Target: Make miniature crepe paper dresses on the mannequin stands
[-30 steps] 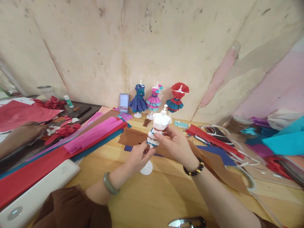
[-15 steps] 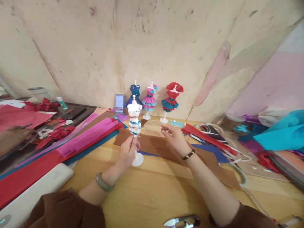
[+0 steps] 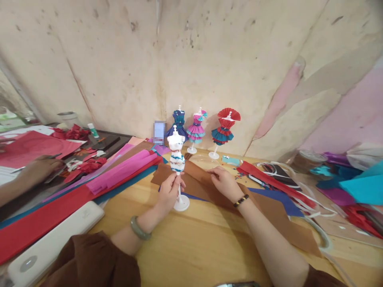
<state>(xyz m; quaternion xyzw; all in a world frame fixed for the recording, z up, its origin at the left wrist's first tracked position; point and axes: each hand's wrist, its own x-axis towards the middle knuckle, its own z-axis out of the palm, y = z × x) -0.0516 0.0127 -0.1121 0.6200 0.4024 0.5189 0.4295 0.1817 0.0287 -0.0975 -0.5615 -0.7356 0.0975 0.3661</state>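
Note:
My left hand (image 3: 170, 190) grips the stem of a small white mannequin (image 3: 176, 145), with blue and brown bands around its waist and hips. Its round base (image 3: 182, 203) is at table level. My right hand (image 3: 225, 182) pinches the upper edge of a brown paper sheet (image 3: 197, 181) just right of the mannequin. Part of the sheet's edge looks raised near those fingertips. Under the brown sheet lies dark blue paper (image 3: 275, 199).
Three dressed mannequins, in blue (image 3: 178, 121), pink (image 3: 196, 128) and red (image 3: 223, 129), stand by the wall. Paper rolls (image 3: 122, 171) and a white device (image 3: 60, 243) lie left. A co-worker's hand (image 3: 44, 169) holds a pen-like tool. Scissors (image 3: 237, 284) show at the bottom edge.
My right hand has let go of the mannequin and moved right and down to the brown paper's edge. With my left hand, the mannequin was lowered and set more upright.

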